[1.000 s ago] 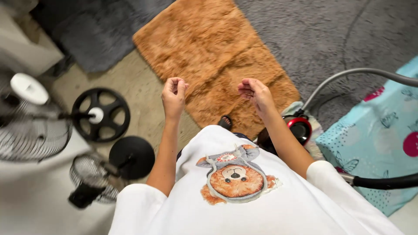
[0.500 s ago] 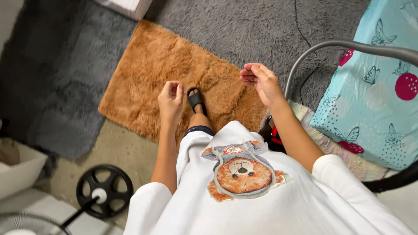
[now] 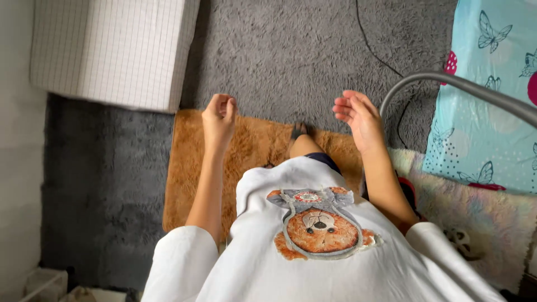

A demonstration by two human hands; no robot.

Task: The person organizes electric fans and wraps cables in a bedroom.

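Observation:
My left hand (image 3: 218, 117) is raised in front of me with its fingers curled into a loose fist, holding nothing. My right hand (image 3: 358, 114) is lifted at the same height, fingers apart and slightly bent, also empty. Both hang in the air above a fluffy orange-brown rug (image 3: 190, 162) and a grey shaggy carpet (image 3: 285, 53). My foot in a dark sandal (image 3: 298, 131) steps near the rug's far edge. A grey curved vacuum tube (image 3: 447, 84) arcs just to the right of my right hand, not touching it.
A white grid-patterned block (image 3: 109, 50) lies at upper left. A turquoise butterfly-print sheet (image 3: 492, 95) covers the right side, with a pale pastel furry mat (image 3: 475, 212) below it. A thin black cable (image 3: 375, 47) runs across the grey carpet. A darker grey rug (image 3: 106, 190) lies left.
I have walked forward: the orange rug slid toward me and the fans left the view. The white block came into sight. My hands stayed raised; the right one opened a little.

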